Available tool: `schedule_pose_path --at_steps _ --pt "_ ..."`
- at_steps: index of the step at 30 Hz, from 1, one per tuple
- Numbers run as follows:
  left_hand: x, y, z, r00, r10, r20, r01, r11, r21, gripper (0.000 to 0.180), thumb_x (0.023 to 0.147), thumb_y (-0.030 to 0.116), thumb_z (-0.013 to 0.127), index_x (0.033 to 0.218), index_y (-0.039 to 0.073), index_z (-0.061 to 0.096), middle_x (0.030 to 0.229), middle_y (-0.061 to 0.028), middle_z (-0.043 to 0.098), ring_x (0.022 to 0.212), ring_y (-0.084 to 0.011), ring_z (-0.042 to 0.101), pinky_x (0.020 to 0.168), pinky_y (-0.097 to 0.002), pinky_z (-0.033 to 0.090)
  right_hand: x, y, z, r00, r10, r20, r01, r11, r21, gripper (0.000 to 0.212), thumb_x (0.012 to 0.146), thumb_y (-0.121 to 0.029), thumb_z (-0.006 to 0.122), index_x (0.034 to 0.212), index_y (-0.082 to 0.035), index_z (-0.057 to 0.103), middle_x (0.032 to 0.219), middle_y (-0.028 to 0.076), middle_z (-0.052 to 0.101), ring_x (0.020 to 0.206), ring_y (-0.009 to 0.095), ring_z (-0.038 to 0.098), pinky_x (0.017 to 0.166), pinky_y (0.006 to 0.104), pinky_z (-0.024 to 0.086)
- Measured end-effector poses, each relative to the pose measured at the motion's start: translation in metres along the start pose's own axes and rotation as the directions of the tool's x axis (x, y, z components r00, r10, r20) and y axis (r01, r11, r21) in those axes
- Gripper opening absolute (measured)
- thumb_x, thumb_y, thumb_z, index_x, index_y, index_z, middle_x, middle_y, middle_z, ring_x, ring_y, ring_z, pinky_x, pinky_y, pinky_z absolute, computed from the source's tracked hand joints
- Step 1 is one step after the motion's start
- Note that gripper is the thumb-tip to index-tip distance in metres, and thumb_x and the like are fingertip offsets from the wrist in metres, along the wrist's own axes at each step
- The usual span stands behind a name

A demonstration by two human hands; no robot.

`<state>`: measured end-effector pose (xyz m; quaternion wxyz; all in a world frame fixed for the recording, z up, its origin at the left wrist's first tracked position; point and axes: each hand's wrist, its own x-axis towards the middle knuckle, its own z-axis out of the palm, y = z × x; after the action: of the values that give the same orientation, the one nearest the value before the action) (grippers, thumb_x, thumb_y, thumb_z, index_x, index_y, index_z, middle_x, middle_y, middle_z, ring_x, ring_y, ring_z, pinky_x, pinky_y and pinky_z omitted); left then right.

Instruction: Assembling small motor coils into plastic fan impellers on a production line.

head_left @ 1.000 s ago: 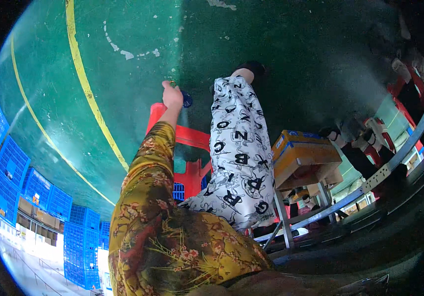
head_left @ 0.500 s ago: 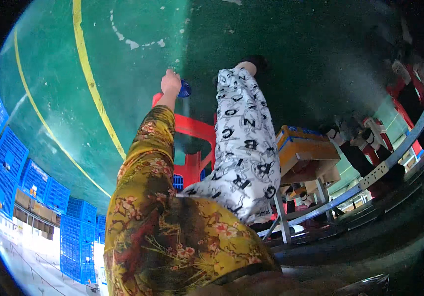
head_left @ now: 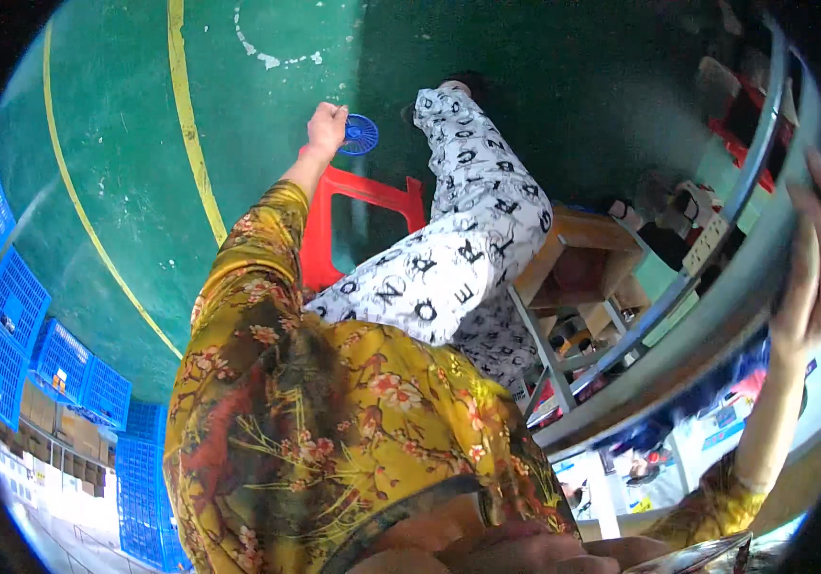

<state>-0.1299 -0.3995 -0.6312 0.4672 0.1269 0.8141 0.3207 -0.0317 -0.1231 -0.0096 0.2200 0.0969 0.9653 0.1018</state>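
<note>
My left hand [head_left: 328, 129] reaches out above the green floor with its fingers curled closed. At its fingertips is a small round blue fan [head_left: 360, 135], a ribbed disc that moves along with the hand; its handle is hidden. A red plastic stool [head_left: 317, 234] is just below my left wrist, partly hidden by my sleeve and my leg. Far to the right, my right hand [head_left: 815, 249] rests along the edge of a table [head_left: 750, 311], fingers stretched out and holding nothing. My leg in white patterned trousers extends forward between the stool and the table.
Under the table's metal frame stands a brown box [head_left: 573, 251]. A strip of sockets [head_left: 707, 244] is fixed to the frame. Blue slatted crates [head_left: 9, 306] are stacked at the left. Yellow lines [head_left: 186, 105] run along the floor. Other people's legs and red stools show at the far right.
My body has turned toward the table, and my right hand has come into view at its edge. The left hand and the blue fan have moved slightly upward in the picture, showing more of the stool.
</note>
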Motion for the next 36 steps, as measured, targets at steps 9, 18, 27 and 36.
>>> schedule_pose_path --at_steps 9,18,27,36 --pt "-0.108 0.145 -0.035 0.954 0.293 0.063 -0.238 0.870 -0.432 0.026 0.091 0.026 0.062 0.087 0.000 0.062 0.073 -0.0048 0.063 0.068 -0.0116 0.056 0.064 -0.0277 0.045 -0.010 -0.038 0.053 0.891 0.027 -0.453 0.038 0.990 0.135 0.017 0.081 -0.020 0.062 0.086 -0.004 0.067 0.107 0.013 0.064 0.117 0.032 0.051 0.103 0.0396 0.037" --pt "-0.320 0.211 -0.088 0.685 0.601 0.412 -0.213 0.706 -0.676 0.019 0.099 0.025 0.048 0.101 0.007 0.053 0.076 -0.0018 0.057 0.058 -0.0056 0.052 0.048 -0.0188 0.042 -0.135 -0.215 0.109 0.836 0.360 -0.415 -0.068 0.818 0.572 0.012 0.079 -0.014 0.062 0.085 -0.005 0.057 0.081 0.010 0.060 0.080 0.032 0.062 0.068 0.0409 0.052" --pt "-0.431 0.208 0.010 0.019 0.417 0.908 -0.094 0.905 -0.414 0.020 0.097 0.026 0.051 0.098 0.006 0.053 0.075 -0.0036 0.060 0.059 -0.0058 0.055 0.052 -0.0161 0.043 -0.290 -0.359 0.188 0.289 0.956 0.042 0.030 -0.053 0.998 0.024 0.091 -0.013 0.061 0.112 -0.001 0.062 0.098 0.007 0.067 0.090 0.012 0.062 0.078 0.0266 0.050" --pt "-0.487 0.226 0.084 0.020 0.662 0.750 -0.601 0.607 -0.520 0.037 0.096 0.036 0.054 0.086 0.001 0.056 0.072 0.0003 0.049 0.070 -0.0076 0.044 0.061 -0.0264 0.039 -0.373 -0.382 0.217 -0.338 0.931 0.141 -0.294 -0.246 0.924 0.015 0.087 -0.016 0.060 0.092 -0.003 0.066 0.083 0.012 0.069 0.074 0.022 0.068 0.065 0.0323 0.052"
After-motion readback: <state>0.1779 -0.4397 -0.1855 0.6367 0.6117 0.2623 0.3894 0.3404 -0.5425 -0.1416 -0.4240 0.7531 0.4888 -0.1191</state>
